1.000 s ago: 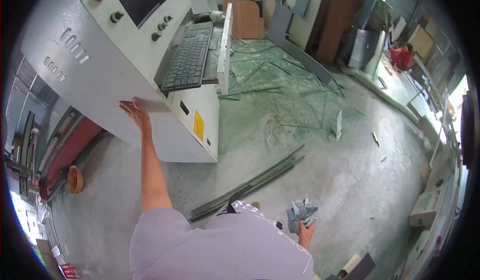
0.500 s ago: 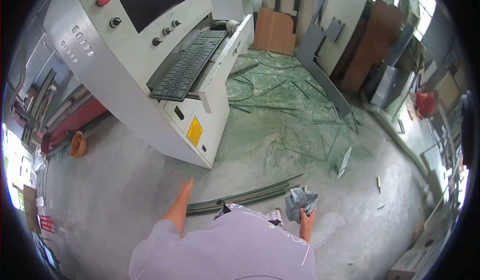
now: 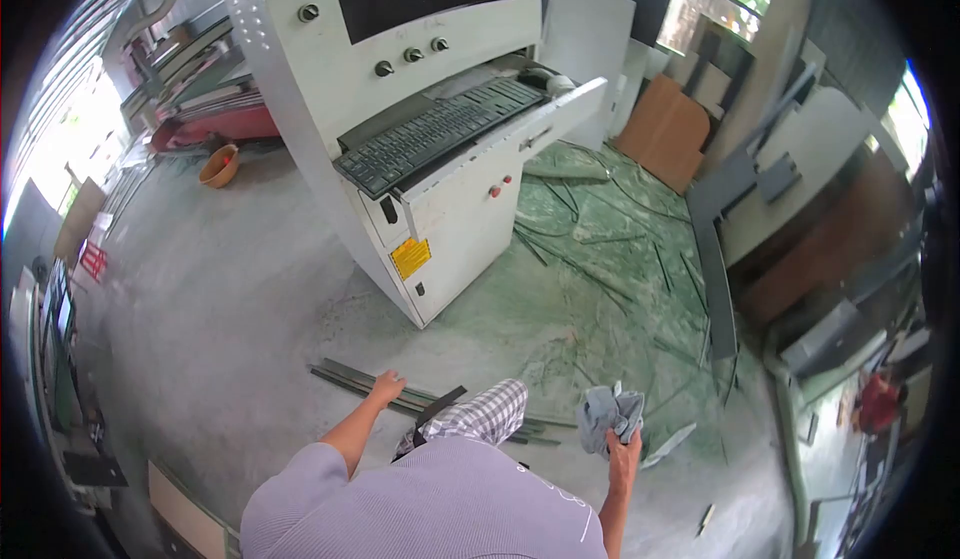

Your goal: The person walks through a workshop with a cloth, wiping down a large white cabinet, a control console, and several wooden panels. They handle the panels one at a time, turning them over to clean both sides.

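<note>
My right hand [image 3: 625,446] is closed around a crumpled grey cloth [image 3: 606,417] and holds it out over the floor. On the other side, my left hand [image 3: 387,388] has its fingers loosely apart with nothing in them. It overlaps several long, thin dark strips [image 3: 345,377] lying together on the concrete in front of me. My knee in checked fabric [image 3: 487,414] hides part of these strips.
Ahead stands a white machine cabinet [image 3: 465,234] with a keyboard [image 3: 440,134] on its pulled-out shelf. Green dust and loose strips cover the floor [image 3: 600,279] to its right. Boards [image 3: 665,134] lean at the back right. An orange basket [image 3: 219,167] sits far left.
My view has swung, so the cabinet appears farther right. My left hand has come over the strips, and a raised checked knee now shows. The cloth stays in my right hand.
</note>
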`<state>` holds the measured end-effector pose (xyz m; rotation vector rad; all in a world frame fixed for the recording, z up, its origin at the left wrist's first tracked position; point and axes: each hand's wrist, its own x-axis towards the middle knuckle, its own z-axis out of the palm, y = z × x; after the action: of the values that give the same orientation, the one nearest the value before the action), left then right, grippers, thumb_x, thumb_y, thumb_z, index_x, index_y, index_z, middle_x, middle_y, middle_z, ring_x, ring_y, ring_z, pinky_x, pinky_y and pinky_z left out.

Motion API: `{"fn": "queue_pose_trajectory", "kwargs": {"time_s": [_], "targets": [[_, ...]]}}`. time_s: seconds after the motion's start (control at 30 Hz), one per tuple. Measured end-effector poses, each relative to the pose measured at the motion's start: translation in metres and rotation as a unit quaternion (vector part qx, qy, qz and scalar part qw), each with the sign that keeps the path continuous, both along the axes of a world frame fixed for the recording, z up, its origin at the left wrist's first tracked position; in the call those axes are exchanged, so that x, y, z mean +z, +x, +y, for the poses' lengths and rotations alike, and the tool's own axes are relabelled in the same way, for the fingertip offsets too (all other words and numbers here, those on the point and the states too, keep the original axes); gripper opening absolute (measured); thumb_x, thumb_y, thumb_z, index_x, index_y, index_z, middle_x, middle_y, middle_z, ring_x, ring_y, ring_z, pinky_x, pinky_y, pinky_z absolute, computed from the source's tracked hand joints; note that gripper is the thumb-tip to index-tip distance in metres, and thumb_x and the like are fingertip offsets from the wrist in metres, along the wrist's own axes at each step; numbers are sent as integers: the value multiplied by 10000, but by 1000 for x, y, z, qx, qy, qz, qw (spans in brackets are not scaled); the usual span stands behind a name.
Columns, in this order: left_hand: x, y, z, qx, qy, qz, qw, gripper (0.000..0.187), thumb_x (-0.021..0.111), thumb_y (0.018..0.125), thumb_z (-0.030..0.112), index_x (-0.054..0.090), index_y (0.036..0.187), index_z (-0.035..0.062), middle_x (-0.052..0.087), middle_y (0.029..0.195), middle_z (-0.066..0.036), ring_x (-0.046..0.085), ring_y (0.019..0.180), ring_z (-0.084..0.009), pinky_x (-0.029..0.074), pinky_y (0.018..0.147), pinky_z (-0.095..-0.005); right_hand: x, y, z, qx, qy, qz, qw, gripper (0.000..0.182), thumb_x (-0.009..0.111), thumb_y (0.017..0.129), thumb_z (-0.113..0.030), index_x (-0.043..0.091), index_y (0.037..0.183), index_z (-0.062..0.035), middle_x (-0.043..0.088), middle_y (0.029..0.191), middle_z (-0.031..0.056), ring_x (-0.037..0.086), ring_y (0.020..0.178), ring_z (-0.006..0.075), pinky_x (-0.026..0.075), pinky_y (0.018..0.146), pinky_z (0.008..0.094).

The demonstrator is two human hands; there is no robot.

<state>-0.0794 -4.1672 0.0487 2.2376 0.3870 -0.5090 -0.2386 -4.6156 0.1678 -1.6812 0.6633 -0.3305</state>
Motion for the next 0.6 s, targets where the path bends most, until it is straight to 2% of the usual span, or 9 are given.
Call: {"fn": "queue_pose_trajectory", "kwargs": {"time_s": [0.23, 0.27, 0.3, 0.33, 0.37, 0.43, 0.53, 0.57, 0.6], "targets": [[-134, 31, 19, -251, 188, 3, 950, 483, 473, 735, 403, 575, 949, -18, 557, 970, -230, 537, 899, -354, 415, 799, -417, 178, 189, -50, 58, -136, -133, 980, 419, 603, 725, -54, 452, 1113, -11, 537, 994, 62, 497, 908, 153, 370, 807, 256], [-140, 32, 18, -103, 117, 90, 984, 460, 424, 743, 413, 610, 885, 17, 576, 919, -223, 554, 879, -337, 422, 779, -421, 200, 215, -53, 66, -178, -199, 962, 418, 601, 729, -60, 450, 1117, -10, 538, 1000, 61, 497, 912, 152, 370, 807, 257], [-153, 34, 18, -80, 164, 50, 982, 433, 423, 738, 414, 627, 853, 50, 596, 894, -191, 575, 855, -307, 434, 759, -414, 216, 235, -59, 66, -189, -205, 958, 418, 601, 729, -60, 450, 1117, -10, 538, 1000, 61, 497, 912, 152, 370, 807, 257], [-178, 48, 28, -213, 225, 107, 945, 410, 435, 733, 406, 631, 875, 75, 602, 913, -162, 570, 875, -311, 433, 763, -411, 235, 268, -64, 87, -230, -223, 943, 423, 599, 732, -65, 446, 1124, -9, 537, 1008, 65, 496, 915, 152, 372, 806, 260], [-200, 52, 30, -165, 236, -11, 958, 397, 446, 738, 384, 616, 945, 92, 602, 922, -152, 568, 883, -312, 439, 762, -402, 254, 305, -67, 108, -270, -244, 925, 429, 597, 736, -69, 442, 1131, -8, 536, 1016, 69, 496, 919, 152, 373, 805, 262], [-179, 73, 16, -197, 298, 81, 930, 330, 452, 760, 310, 601, 955, 90, 588, 939, -168, 577, 885, -277, 446, 750, -394, 292, 369, -61, 155, -252, -264, 918, 415, 599, 730, -62, 461, 1119, -18, 549, 995, 74, 499, 905, 150, 375, 799, 261], [-151, 110, -7, -323, 341, 11, 883, 249, 473, 772, 248, 577, 899, 61, 594, 842, -152, 606, 800, -250, 471, 644, -391, 356, 460, -39, 192, -292, -307, 885, 374, 599, 726, -57, 491, 1082, -20, 557, 945, 59, 493, 874, 130, 387, 780, 264], [-148, 127, -22, 21, 51, 85, 995, 220, 484, 771, 238, 556, 862, 52, 580, 770, -128, 609, 735, -243, 468, 579, -385, 373, 489, -35, 197, -323, -332, 864, 361, 598, 726, -57, 498, 1070, -19, 557, 928, 52, 490, 863, 123, 393, 771, 265], [-144, 144, -28, 362, -254, 134, 887, 199, 494, 770, 229, 535, 824, 42, 565, 699, -103, 612, 669, -235, 464, 514, -380, 391, 512, -30, 204, -366, -353, 837, 354, 597, 726, -55, 501, 1065, -18, 557, 925, 52, 489, 857, 117, 398, 762, 265]]}}
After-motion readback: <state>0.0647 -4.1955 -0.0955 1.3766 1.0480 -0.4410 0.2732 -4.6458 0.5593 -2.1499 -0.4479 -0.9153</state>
